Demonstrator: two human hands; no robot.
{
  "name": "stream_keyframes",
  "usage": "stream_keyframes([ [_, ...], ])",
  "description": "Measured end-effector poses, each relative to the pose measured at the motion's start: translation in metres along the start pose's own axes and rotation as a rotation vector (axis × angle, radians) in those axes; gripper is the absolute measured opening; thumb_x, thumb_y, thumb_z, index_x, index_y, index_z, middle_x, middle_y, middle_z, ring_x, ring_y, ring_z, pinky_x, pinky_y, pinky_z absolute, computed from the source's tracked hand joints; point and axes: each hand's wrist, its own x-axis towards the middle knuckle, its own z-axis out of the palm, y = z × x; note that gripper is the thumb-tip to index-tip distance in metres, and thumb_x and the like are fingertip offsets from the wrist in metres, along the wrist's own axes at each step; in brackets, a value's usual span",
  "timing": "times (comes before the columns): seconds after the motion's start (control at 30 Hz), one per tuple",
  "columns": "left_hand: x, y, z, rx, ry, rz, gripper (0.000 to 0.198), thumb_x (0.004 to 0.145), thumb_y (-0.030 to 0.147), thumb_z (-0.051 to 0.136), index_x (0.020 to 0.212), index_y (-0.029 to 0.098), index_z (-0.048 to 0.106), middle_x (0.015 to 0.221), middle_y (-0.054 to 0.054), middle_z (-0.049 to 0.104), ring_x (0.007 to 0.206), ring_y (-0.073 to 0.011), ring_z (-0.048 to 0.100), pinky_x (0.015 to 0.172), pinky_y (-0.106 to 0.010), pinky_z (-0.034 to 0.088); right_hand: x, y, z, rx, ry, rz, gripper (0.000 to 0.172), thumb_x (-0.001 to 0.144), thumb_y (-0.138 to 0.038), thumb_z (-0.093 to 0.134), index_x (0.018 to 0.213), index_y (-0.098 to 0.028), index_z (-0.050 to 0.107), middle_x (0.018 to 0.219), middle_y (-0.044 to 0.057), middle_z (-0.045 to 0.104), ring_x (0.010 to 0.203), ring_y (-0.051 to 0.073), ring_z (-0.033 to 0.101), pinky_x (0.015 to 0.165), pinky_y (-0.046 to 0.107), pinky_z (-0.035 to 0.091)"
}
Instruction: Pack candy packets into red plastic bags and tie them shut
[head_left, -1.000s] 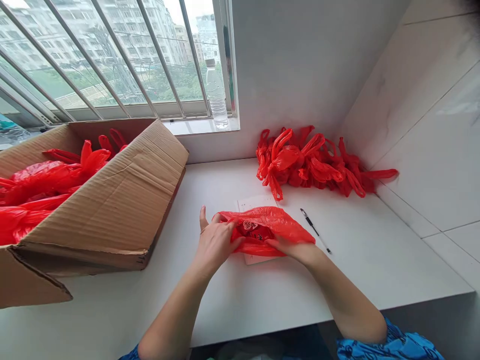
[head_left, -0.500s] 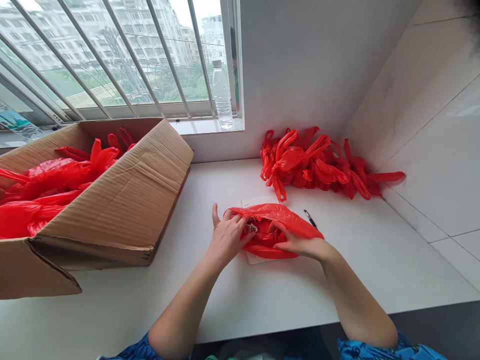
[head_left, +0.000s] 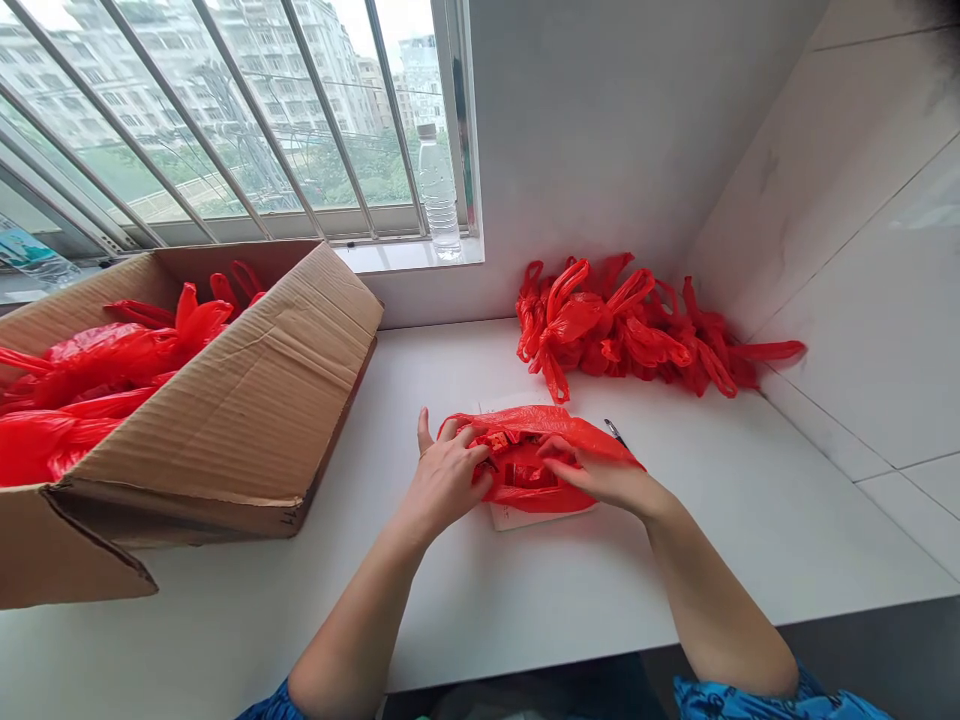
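A red plastic bag [head_left: 540, 500] lies with its mouth spread, and small red packets [head_left: 529, 472] show inside it. At the left end of the mouth, my left hand [head_left: 448, 480] has its thumb and bent fingers on the bag's edge, with the little finger sticking up. My right hand [head_left: 600, 478] reaches in from the right, fingers apart and slightly curled over the contents; the bag's far side drapes over its back. Under the bag lies a white paper sheet or booklet [head_left: 517, 519], mostly covered.
A cardboard box [head_left: 247, 400] on the left holds several red plastic bags [head_left: 112, 350]. More red bags [head_left: 607, 320] are heaped against the wall. A pen [head_left: 614, 432] lies by my right hand. A clear bottle [head_left: 440, 200] stands on the windowsill.
My left hand has shifted slightly left, pulling the mouth wider. A white-printed label inside no longer shows, and more red packets are visible. My right hand's fingers have moved slightly within the bag.
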Motion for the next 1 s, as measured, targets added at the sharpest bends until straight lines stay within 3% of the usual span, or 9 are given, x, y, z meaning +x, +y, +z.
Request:
stream_keyframes([
  [0.1,0.0,0.002,0.003,0.011,0.012,0.005,0.015,0.083,0.023,0.059,0.09,0.027,0.072,0.127,-0.007,0.064,0.12,-0.0322,0.054,0.116,-0.073,0.005,0.008,0.001,0.01,-0.044,0.063,0.051,0.028,0.098,-0.033,0.045,0.119,-0.032,0.064,0.11,0.002,0.072,0.098,0.024,0.067,0.084,0.037,0.054],
  [0.2,0.001,0.005,0.002,0.02,0.019,0.005,0.017,0.085,0.025,0.058,0.089,0.027,0.074,0.135,-0.009,0.059,0.127,-0.0337,0.05,0.117,-0.073,0.006,0.02,0.002,0.022,-0.145,0.107,0.033,0.033,0.097,-0.028,0.048,0.129,-0.029,0.058,0.116,0.006,0.069,0.105,0.026,0.065,0.084,0.037,0.052],
  [0.37,0.002,0.007,-0.001,0.008,0.029,-0.011,0.023,0.092,0.034,0.054,0.085,0.028,0.076,0.128,-0.01,0.062,0.119,-0.0305,0.056,0.117,-0.072,0.008,0.037,0.008,0.033,-0.287,0.145,-0.002,0.029,0.091,-0.018,0.054,0.118,-0.024,0.064,0.115,0.008,0.068,0.097,0.024,0.065,0.073,0.033,0.051],
  [0.47,0.002,0.006,-0.002,0.013,0.043,-0.034,0.026,0.094,0.035,0.052,0.084,0.026,0.075,0.118,-0.011,0.064,0.113,-0.0281,0.059,0.117,-0.072,0.008,0.037,0.009,0.03,-0.115,0.207,0.074,0.023,0.097,-0.029,0.049,0.108,-0.027,0.068,0.1,0.004,0.074,0.09,0.023,0.068,0.074,0.033,0.052],
  [0.6,0.001,0.006,-0.001,-0.005,0.08,-0.014,0.024,0.093,0.031,0.054,0.081,0.025,0.074,0.121,-0.011,0.063,0.112,-0.0269,0.06,0.117,-0.071,0.006,0.03,0.007,0.018,0.098,0.318,0.154,0.038,0.097,-0.055,0.045,0.101,-0.028,0.072,0.089,0.002,0.076,0.088,0.025,0.071,0.078,0.035,0.054],
  [0.7,0.001,0.008,0.001,-0.029,0.128,-0.001,0.023,0.094,0.032,0.053,0.088,0.025,0.074,0.129,-0.012,0.061,0.115,-0.0271,0.06,0.118,-0.07,0.005,0.026,0.006,0.011,0.273,0.222,0.114,0.041,0.098,-0.056,0.04,0.111,-0.031,0.07,0.092,0.0,0.077,0.092,0.023,0.071,0.081,0.035,0.055],
  [0.8,0.003,0.011,-0.001,-0.064,0.161,-0.034,0.028,0.097,0.037,0.051,0.117,0.027,0.067,0.126,-0.011,0.064,0.116,-0.0263,0.06,0.12,-0.067,0.005,0.023,0.003,0.008,0.404,0.058,0.062,0.039,0.099,-0.051,0.039,0.12,-0.034,0.066,0.104,-0.001,0.076,0.097,0.021,0.07,0.084,0.034,0.055],
  [0.9,0.004,0.013,-0.005,-0.142,0.175,-0.062,0.039,0.098,0.041,0.05,0.134,0.027,0.055,0.125,-0.008,0.067,0.12,-0.026,0.058,0.121,-0.064,0.003,0.021,-0.002,0.008,0.374,-0.079,0.004,0.034,0.098,-0.05,0.043,0.105,-0.031,0.071,0.1,0.0,0.074,0.093,0.021,0.068,0.082,0.034,0.055],
  [1.0,0.005,0.012,-0.008,-0.229,0.171,-0.057,0.03,0.1,0.038,0.048,0.127,0.028,0.058,0.113,-0.003,0.073,0.12,-0.024,0.058,0.122,-0.061,0.0,0.019,-0.006,0.01,0.31,-0.153,-0.053,0.033,0.096,-0.049,0.046,0.085,-0.028,0.069,0.088,0.0,0.07,0.083,0.02,0.064,0.077,0.034,0.054],
])
